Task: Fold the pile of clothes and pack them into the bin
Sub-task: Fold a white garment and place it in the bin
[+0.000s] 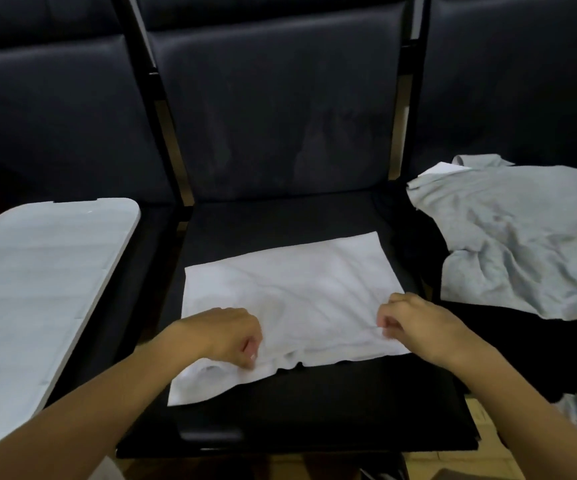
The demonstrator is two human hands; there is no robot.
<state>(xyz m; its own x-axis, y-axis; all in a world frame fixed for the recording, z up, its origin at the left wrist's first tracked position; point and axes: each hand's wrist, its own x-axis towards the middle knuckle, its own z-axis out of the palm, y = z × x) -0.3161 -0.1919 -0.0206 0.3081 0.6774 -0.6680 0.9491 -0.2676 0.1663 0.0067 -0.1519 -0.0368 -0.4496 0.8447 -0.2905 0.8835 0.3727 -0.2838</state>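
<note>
A white garment (290, 299) lies partly folded into a rough rectangle on the black seat of the middle chair (280, 220). My left hand (228, 336) pinches its near left edge, where the cloth bunches up. My right hand (415, 327) grips the near right edge. On the chair to the right sits a pile of clothes: a light grey garment (522, 237) spread over a black garment (522, 348). The white bin lid (38, 282) rests on the left; the bin's inside is hidden.
Dark padded chair backs (273, 116) rise behind the seats. A black armrest frame stands between the left and middle chairs. A wooden floor (453, 465) shows at the bottom edge.
</note>
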